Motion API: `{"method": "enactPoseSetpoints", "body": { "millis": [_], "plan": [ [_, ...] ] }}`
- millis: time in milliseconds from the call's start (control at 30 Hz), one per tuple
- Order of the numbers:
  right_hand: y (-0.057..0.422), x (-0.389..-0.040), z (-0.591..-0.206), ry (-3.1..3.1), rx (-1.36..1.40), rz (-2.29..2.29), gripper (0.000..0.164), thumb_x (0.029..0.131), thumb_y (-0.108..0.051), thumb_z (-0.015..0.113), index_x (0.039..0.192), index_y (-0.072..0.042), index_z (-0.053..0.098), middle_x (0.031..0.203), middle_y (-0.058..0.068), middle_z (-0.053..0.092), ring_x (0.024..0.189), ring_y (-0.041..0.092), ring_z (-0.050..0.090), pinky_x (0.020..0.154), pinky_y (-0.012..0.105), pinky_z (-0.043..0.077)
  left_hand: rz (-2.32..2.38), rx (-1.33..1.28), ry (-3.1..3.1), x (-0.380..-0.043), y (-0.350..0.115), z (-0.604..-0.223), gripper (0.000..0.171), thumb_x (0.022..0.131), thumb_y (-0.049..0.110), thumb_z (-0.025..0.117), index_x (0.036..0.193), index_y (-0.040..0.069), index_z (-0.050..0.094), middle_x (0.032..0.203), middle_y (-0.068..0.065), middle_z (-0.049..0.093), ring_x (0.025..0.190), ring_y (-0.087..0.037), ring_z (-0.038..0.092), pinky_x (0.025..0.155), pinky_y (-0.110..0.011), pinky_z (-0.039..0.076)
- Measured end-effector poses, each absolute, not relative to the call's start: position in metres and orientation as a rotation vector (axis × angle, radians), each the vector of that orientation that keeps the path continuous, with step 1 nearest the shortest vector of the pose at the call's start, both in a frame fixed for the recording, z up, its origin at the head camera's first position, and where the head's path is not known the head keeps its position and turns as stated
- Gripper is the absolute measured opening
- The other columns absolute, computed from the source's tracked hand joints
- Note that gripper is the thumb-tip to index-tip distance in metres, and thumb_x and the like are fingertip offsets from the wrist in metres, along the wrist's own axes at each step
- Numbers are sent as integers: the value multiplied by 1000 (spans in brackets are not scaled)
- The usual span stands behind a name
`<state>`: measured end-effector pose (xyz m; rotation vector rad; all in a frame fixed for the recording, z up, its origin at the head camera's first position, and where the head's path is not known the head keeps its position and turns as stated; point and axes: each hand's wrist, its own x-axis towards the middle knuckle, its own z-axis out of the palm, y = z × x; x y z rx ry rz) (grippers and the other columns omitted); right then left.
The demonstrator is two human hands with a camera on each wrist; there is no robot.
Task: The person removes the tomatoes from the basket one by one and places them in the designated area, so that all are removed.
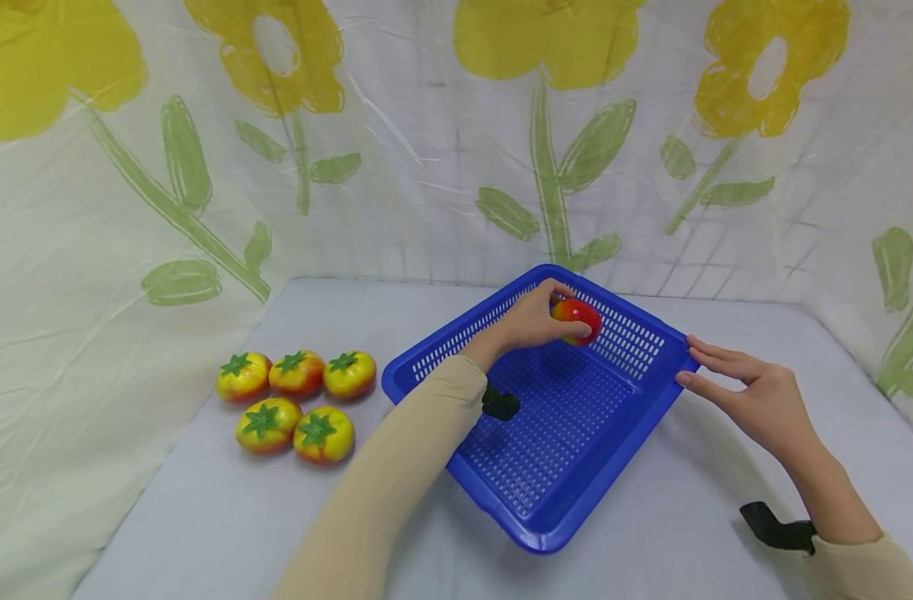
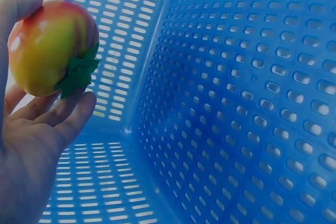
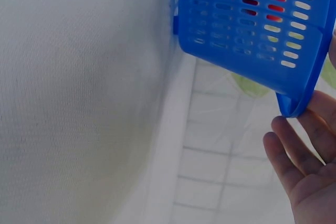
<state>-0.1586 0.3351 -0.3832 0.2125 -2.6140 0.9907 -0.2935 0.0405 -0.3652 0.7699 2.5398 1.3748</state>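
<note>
My left hand (image 1: 529,319) holds a glossy red-and-yellow toy tomato (image 1: 579,322) between thumb and fingers, over the far part of a blue plastic basket (image 1: 531,530). In the left wrist view the tomato (image 2: 50,45) shows its green leafy top pointing toward the basket floor, with space below it. At the basket's right corner, my right hand (image 1: 752,398) pinches the rim, thumb on the near side and fingers on the far side. The right wrist view shows the fingers (image 3: 296,153) at that corner and red showing through the basket's slots (image 3: 275,9).
Left of the basket, several similar tomatoes (image 1: 297,372) sit in two rows, leafy tops up, on a pale table (image 1: 201,533). A white curtain (image 1: 411,183) printed with yellow flowers hangs behind and along the sides.
</note>
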Motion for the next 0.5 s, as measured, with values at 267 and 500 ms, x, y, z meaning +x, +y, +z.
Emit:
{"method": "enactPoseSetpoints", "body": {
  "millis": [267,500],
  "plan": [
    [335,-159,-385,-2616,200,977,55,83,-37,80,130,-13,65,133,4,59,129,19,50,99,12,33,1415,804,2537,-292,39,-363,53,84,37,79,124,17,51,115,-2,58,99,-16,56,78,-23,52],
    [335,-159,-384,-2621,202,971,56,83,-38,80,131,-13,65,133,5,60,126,1,47,98,10,33,1414,898,2541,-292,38,-361,55,82,36,80,129,19,56,115,1,59,101,-16,55,78,-23,51]
  ]
}}
